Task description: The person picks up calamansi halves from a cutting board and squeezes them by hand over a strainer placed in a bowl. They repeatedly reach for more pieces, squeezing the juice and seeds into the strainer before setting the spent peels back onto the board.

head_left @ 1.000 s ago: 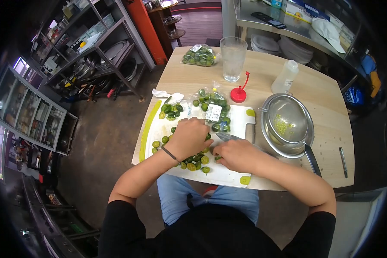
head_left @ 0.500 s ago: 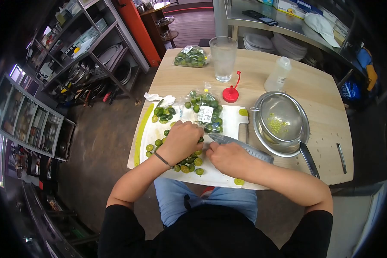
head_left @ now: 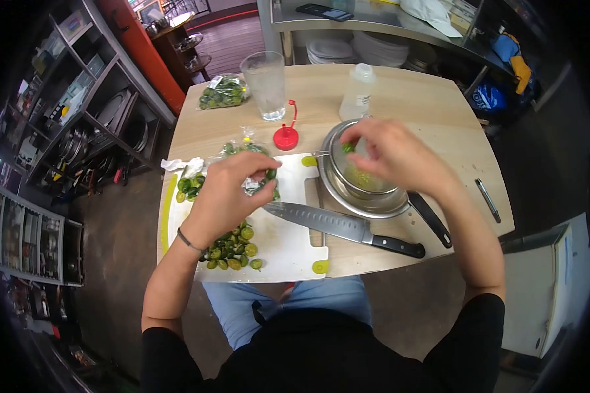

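Note:
My left hand [head_left: 233, 190] is over the white cutting board [head_left: 292, 252], pinching a small green citrus piece [head_left: 271, 174]. My right hand [head_left: 393, 154] holds another green citrus piece [head_left: 349, 147] above a metal strainer [head_left: 373, 194], which rests in a steel bowl and has pale seeds in it. A large knife [head_left: 334, 223] lies across the board's right edge, its black handle on the table, with neither hand on it. Cut citrus halves [head_left: 233, 250] are heaped beside my left wrist. Part of a plastic bag of whole fruit [head_left: 246, 149] shows behind my left hand.
On the wooden table [head_left: 432, 118] stand a tall glass [head_left: 265, 88], a red cap [head_left: 286, 137], a clear bottle [head_left: 357, 92], another fruit bag [head_left: 223, 92] and a pen [head_left: 488, 200]. The strainer's black handle [head_left: 430, 219] points toward the front right.
The view has shifted right. My right hand has let go of the knife and moved over the strainer with a citrus piece. My left hand has risen off the board with a piece.

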`<state>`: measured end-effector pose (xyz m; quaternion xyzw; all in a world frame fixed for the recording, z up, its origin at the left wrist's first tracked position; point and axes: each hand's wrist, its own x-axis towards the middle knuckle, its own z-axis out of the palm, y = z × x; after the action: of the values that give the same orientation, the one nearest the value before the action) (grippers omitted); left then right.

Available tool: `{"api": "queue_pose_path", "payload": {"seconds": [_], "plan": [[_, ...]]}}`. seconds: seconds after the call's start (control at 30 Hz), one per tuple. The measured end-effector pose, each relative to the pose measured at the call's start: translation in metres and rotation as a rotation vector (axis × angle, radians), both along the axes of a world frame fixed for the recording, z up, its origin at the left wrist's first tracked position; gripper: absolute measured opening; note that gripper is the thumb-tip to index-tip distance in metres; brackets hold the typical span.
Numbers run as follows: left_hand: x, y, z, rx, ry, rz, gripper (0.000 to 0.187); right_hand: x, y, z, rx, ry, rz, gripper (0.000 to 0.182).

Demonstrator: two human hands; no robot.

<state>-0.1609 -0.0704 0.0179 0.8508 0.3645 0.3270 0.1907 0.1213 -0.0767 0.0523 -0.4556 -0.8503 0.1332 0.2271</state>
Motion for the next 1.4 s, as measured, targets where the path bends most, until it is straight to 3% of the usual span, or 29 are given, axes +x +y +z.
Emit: {"api": "queue_pose_path", "payload": {"seconds": [0.13, 0.2, 0.43, 1.0, 1.33, 1.4], "plan": [[0.049, 0.021, 0.007, -0.014, -0.04, -0.063, 0.027, 0.036, 0.004, -0.012, 0.055, -0.085, -0.087, 0.017], [0.077, 0.033, 0.002, 0.014, 0.061, -0.205, 0.025, 0.044, 0.007, -0.03, 0.141, -0.164, 0.025, 0.013], [0.136, 0.058, -0.025, 0.078, 0.246, -0.288, 0.026, 0.051, 0.009, -0.053, 0.071, -0.303, -0.057, 0.01], [0.159, 0.065, -0.053, 0.186, 0.372, -0.255, 0.011, 0.059, 0.009, -0.055, 0.108, -0.246, -0.125, 0.007], [0.161, 0.067, -0.05, 0.276, 0.321, -0.255, 0.007, 0.06, 0.004, -0.052, 0.177, -0.332, -0.163, 0.011], [0.16, 0.067, -0.046, 0.271, 0.302, -0.259, 0.007, 0.059, 0.003, -0.049, 0.092, -0.351, -0.195, 0.012]]}}
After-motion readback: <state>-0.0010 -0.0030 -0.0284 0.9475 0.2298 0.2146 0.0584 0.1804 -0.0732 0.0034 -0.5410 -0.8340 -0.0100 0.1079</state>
